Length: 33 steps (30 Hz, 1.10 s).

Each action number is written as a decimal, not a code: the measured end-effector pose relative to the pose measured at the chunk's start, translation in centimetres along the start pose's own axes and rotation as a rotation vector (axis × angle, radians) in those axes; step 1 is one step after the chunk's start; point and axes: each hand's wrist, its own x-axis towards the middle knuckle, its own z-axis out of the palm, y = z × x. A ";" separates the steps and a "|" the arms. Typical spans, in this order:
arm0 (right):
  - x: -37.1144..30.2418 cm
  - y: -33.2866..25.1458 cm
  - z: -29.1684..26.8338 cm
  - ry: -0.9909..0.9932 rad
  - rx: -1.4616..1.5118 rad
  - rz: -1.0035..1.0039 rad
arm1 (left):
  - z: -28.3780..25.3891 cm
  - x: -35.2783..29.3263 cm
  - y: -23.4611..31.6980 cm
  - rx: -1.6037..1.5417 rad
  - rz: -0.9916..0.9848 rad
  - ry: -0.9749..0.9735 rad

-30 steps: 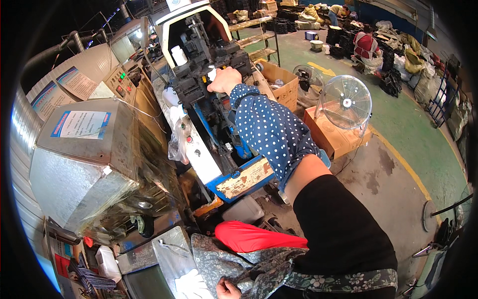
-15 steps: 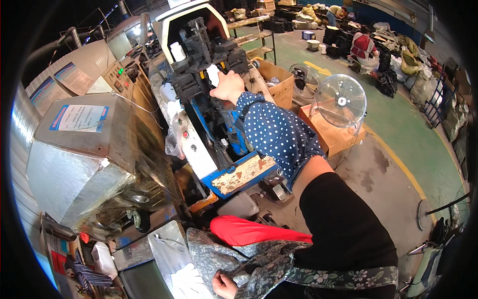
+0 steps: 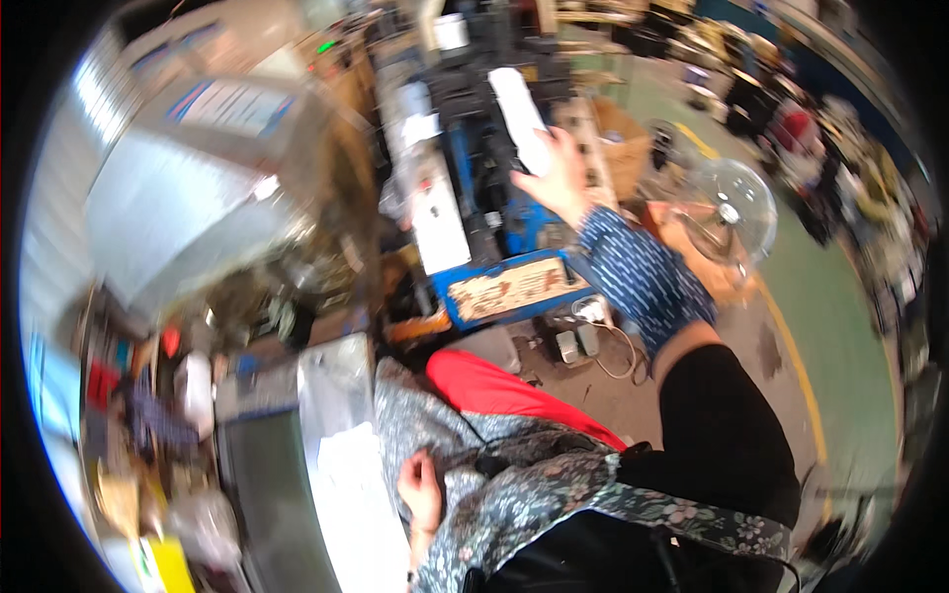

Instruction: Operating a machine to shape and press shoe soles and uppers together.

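My right hand, in a dark blue polka-dot sleeve cover, grips the lower end of a long white piece. Its exact kind is blurred; it looks smooth and narrow. Hand and piece hang over the black and blue workings of a machine. Low in the view, my left hand rests by my floral apron, fingers curled together and nothing visible in them. A white bottle-like container stands on the machine's far part.
A metal-clad box stands at left. White cloth or sheets lie on the bench beside my left hand. To the right are a cardboard box and a round fan. Foot pedals sit below the machine.
My right hand has drawn back from the machine, bringing out the white piece it grips. The view has shifted and blurred; more of my left hand shows.
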 end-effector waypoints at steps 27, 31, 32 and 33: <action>-24.9 -25.2 3.0 -1.390 1.626 0.709 | -1.0 5.9 8.7 -0.191 0.192 -0.070; -19.6 -19.8 -0.9 -1.670 1.482 0.645 | 3.5 3.3 14.9 0.243 0.353 -0.129; -18.0 -18.5 -2.2 -1.840 1.383 0.608 | 3.6 3.3 15.6 0.075 0.368 -0.347; -16.7 -17.1 -3.4 -1.993 1.268 0.563 | 3.8 3.1 15.5 -0.011 0.391 -0.481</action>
